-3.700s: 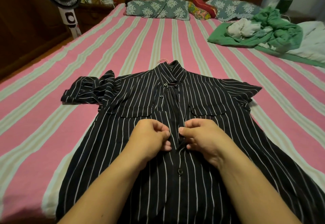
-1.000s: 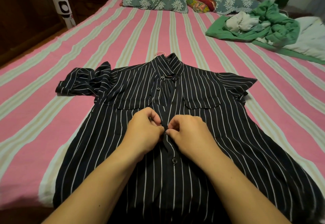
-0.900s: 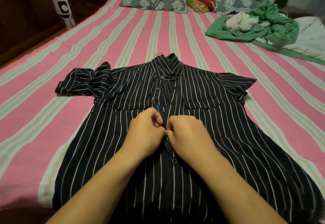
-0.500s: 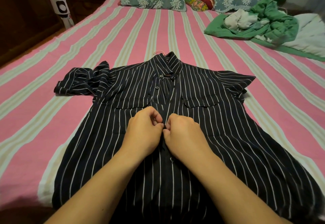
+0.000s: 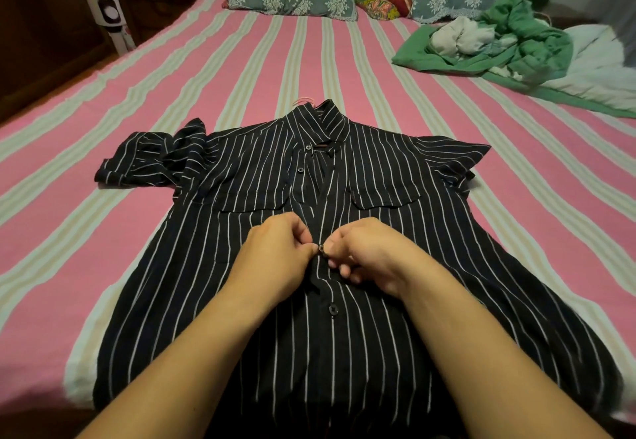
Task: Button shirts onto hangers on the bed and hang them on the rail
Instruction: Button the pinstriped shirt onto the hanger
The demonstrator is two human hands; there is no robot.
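Black pinstriped shirt lies flat, front up, on the pink striped bed. My left hand and right hand pinch its placket at mid-chest, fingers curled tight around one button; pink hanger hook protrudes past the collar

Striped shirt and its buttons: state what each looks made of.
Striped shirt: thin woven cloth, matte, probably a light cotton or viscose; it lies limp and rumples at the sleeve. Buttons: dark, slightly glossy, likely plastic; they catch a small highlight.
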